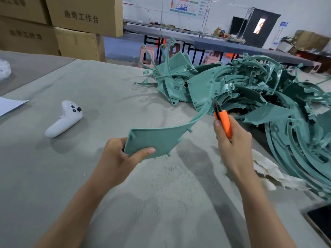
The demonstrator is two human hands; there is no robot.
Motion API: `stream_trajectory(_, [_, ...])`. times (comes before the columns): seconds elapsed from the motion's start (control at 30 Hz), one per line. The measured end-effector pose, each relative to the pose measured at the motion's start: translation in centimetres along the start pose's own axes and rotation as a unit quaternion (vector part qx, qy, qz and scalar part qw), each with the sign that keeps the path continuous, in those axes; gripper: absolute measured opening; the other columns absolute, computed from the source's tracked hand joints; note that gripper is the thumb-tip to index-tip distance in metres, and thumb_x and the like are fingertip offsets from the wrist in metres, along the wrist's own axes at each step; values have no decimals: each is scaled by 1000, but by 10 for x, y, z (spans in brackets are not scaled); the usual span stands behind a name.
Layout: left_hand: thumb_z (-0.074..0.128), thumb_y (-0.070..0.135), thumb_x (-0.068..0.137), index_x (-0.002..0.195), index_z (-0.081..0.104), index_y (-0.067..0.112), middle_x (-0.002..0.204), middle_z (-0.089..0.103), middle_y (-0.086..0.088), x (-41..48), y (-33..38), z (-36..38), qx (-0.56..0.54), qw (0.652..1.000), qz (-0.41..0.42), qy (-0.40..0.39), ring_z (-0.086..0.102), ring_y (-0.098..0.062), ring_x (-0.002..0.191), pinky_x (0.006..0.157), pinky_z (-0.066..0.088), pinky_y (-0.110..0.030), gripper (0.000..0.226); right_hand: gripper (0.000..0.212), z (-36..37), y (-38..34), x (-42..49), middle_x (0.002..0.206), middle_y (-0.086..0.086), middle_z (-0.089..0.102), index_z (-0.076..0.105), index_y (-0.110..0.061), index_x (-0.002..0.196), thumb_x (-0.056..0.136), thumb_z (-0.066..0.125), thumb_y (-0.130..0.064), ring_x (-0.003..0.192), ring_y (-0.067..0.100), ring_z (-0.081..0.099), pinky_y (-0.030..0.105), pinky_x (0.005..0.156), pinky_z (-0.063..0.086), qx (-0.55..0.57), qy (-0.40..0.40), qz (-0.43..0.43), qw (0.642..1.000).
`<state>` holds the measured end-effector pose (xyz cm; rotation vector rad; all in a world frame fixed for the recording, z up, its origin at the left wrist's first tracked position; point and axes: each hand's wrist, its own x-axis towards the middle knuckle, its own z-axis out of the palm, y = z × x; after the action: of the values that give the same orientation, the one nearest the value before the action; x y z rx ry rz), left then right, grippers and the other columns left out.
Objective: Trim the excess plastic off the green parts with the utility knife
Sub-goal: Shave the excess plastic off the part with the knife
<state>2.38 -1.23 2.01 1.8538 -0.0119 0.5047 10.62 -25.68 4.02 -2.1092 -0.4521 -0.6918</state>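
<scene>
A flat, curved green plastic part (157, 140) is pinched at its near corner by the left hand (118, 158). Beyond that grip, its narrow arm is met by the blade of an orange utility knife (223, 122), clasped in the right hand (232, 145).

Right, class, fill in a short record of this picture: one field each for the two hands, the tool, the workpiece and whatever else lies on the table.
left hand: holds the wide end of the part
right hand: grips the knife
knife: orange, blade out, by the part's narrow curved arm
part: green, held above the table
pile: more green parts, right of the hands
also on table: white controller, rag, paper
</scene>
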Motion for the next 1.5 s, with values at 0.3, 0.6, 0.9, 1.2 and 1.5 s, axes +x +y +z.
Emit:
stream_trajectory(0.3, [74,38,66,65,69,19,75,71,-11,1,-5,2,22,998,7,53,60,-21,57,58,54,-50,19,29,20,-22,-16,52,-10,39,49,-13,79,103,49,-30,45,8,40,22,45,28,6,-23,-27,999])
stream_trajectory(0.6, [71,46,67,66,68,-2,61,66,-16,-1,-8,9,52,993,55,93,60,-31,54,50,48,-47,48,27,34,-47,-33,50,-7,40,48,-16,85,102,45,-37,41,13,40,29,41,31,31,-47,-32,998])
stream_trajectory(0.9, [65,49,74,49,54,5,41,48,-10,3,-17,7,96,979,144,105,42,-25,40,39,33,-31,51,32,33,-54,-33,53,-1,47,52,-17,87,99,43,-46,42,15,42,43,41,37,45,-44,-33,997])
stream_trajectory(1.2, [73,15,76,65,67,-2,51,36,14,7,-10,3,169,953,224,109,31,-8,53,46,25,-13,21,27,7,-24,-14,51,-5,45,45,-21,77,100,49,-34,45,16,43,33,44,31,-76,-9,-8,997])
stream_trajectory(1.5, [73,29,73,46,50,26,39,44,8,3,-11,6,99,978,152,107,37,-12,39,39,26,-16,36,28,20,-33,-22,51,-7,43,48,-18,81,99,45,-40,43,12,41,30,42,31,-37,-19,-8,999])
